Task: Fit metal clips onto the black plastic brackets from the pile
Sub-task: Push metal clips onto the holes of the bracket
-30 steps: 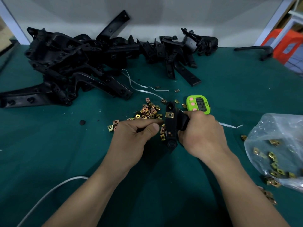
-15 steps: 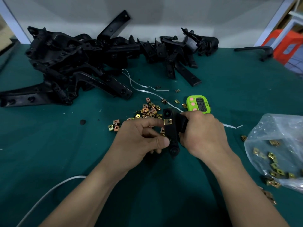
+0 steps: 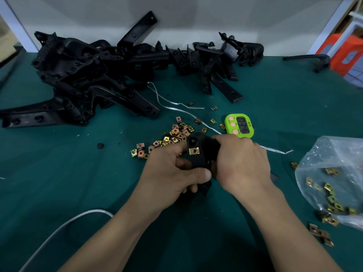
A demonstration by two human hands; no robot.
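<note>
- Your left hand (image 3: pixel 172 173) is curled round the lower half of the black bracket (image 3: pixel 199 160), with the thumb laid across its face.
- Your right hand (image 3: pixel 241 163) wraps the bracket's right side. Its fingertips are hidden.
- The bracket sits between both hands, just over the green table (image 3: pixel 59 173), upper end pointing away from you.
- One metal clip (image 3: pixel 194 151) sits on the bracket's left edge near that end and looks square. Whether its hole lines up underneath cannot be told.
- Recommendation: brace with the right hand, push the clip fully home, and check that it is flush before letting go.
- The loose clips (image 3: pixel 176 134) lie just beyond your left knuckles. Take them one at a time.
- The pile of brackets (image 3: pixel 88 75) lies along the far edge, well apart from your hands.
</note>
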